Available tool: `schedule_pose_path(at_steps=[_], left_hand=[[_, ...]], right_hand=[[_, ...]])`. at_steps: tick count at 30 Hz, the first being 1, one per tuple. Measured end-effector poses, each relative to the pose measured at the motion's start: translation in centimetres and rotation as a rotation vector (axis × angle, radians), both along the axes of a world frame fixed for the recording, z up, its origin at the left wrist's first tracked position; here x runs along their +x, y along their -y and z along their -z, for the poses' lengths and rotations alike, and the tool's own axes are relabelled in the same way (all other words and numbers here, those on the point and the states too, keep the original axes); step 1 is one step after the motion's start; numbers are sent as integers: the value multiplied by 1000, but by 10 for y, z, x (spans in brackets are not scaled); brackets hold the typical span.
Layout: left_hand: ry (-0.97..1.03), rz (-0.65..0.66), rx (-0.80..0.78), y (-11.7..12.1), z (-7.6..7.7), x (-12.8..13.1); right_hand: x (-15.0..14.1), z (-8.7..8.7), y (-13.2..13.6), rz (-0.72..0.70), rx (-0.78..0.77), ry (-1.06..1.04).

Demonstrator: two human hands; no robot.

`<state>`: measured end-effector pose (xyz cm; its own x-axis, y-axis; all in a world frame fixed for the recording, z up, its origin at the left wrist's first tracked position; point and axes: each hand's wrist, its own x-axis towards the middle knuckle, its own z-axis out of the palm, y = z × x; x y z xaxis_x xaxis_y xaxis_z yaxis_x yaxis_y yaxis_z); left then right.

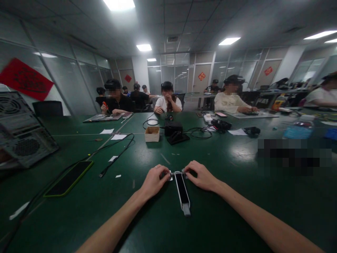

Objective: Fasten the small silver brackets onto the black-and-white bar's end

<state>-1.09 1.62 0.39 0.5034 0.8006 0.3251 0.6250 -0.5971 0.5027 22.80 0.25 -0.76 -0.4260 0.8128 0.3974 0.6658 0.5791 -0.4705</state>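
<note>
Fingertips of the left hand (155, 180) and right hand (202, 175), held apart, pinch small silvery tabs (171, 175) flanking a slim white-framed device (182, 189) between them on the green tabletop (226, 225); uneven pressure could skew its unheld near end.

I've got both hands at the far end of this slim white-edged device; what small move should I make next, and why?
Perhaps firm up both pinches before shifting anything: your left hand and right hand flank the far end of the slim white-edged device, fingertips at small pale parts, but the view is too small to show a secure grip.
</note>
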Motion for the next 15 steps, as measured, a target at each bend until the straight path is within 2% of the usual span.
schedule_pose_path(at_steps=[5, 11, 15], left_hand=[[-40, -22, 27, -1, 1, 1], [12, -43, -15, 5, -4, 1], [-29, -63, -16, 8, -4, 3]], right_hand=[[0, 1, 0, -2, -9, 3], [1, 0, 0, 2, -35, 4], [1, 1, 0, 5, -27, 6]])
